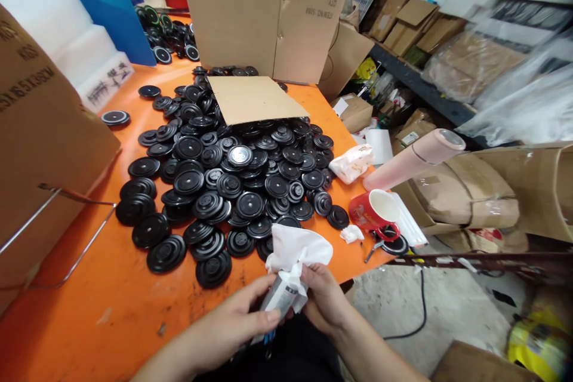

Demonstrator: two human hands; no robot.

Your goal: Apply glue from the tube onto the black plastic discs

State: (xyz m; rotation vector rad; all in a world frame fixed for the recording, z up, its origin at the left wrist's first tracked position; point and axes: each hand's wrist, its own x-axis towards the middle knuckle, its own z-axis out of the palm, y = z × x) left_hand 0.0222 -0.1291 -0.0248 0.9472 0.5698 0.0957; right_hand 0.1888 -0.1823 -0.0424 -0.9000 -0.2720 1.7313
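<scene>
In front of my body, my left hand (242,316) is wrapped round a grey tube (282,293) with a pale pointed nozzle. Fingers closed, my right hand (325,295) pinches a white tissue (298,245) against the nozzle end of that tube. Part of the tissue spreads out above both hands, toward the pile. Dark print shows on the tube, but I cannot read it. Many round black stepped discs (233,191) are heaped on the orange table (102,286) just beyond my hands. A flat cardboard piece (259,98) lies over the back of the heap.
On the right stand a red mug (369,210), a pink cylinder (416,158), a tissue pack (351,163) and a crumpled tissue (352,234). Cardboard boxes rise at the back (233,12) and left (40,149). A bent metal wire (89,250) juts in from the left.
</scene>
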